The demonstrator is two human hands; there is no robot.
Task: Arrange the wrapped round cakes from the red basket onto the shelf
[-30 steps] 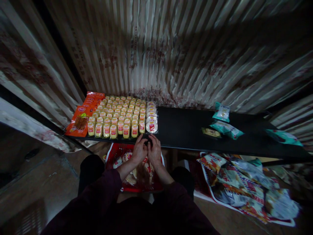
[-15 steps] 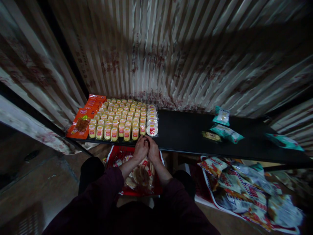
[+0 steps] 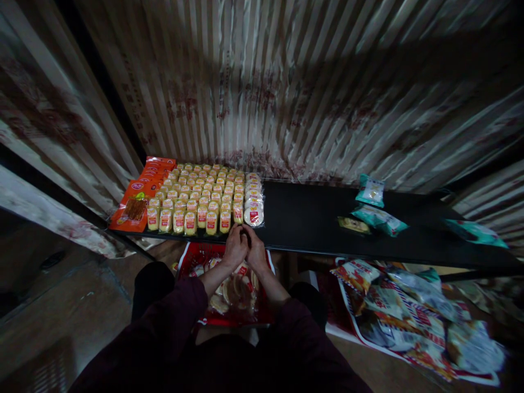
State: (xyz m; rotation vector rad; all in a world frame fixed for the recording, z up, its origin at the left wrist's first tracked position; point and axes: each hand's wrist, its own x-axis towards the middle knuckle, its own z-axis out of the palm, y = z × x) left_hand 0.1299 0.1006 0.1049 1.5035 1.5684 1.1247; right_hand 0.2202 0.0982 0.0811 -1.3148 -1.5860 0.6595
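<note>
My left hand (image 3: 236, 246) and my right hand (image 3: 256, 248) meet at the front edge of the black shelf (image 3: 303, 218), fingertips together and curled. Whatever lies between their fingers, if anything, is hidden. Just beyond them stands a column of round white wrapped cakes (image 3: 254, 216) with red labels. To its left, rows of small yellow wrapped cakes (image 3: 211, 222) fill the shelf. Below my wrists sits a red basket (image 3: 186, 262) with more round pale wrapped cakes (image 3: 235, 292) in it.
Orange snack packets (image 3: 130, 207) overlap at the shelf's left end. Teal packets (image 3: 379, 219) and a small yellowish packet (image 3: 353, 225) lie farther right. Another basket (image 3: 356, 327), holding several bagged snacks (image 3: 403, 311), stands on the floor at the right. A striped curtain (image 3: 245, 82) hangs behind.
My hands stay together at the shelf edge, almost unmoved. The view has shifted very slightly; the goods on the shelf look the same.
</note>
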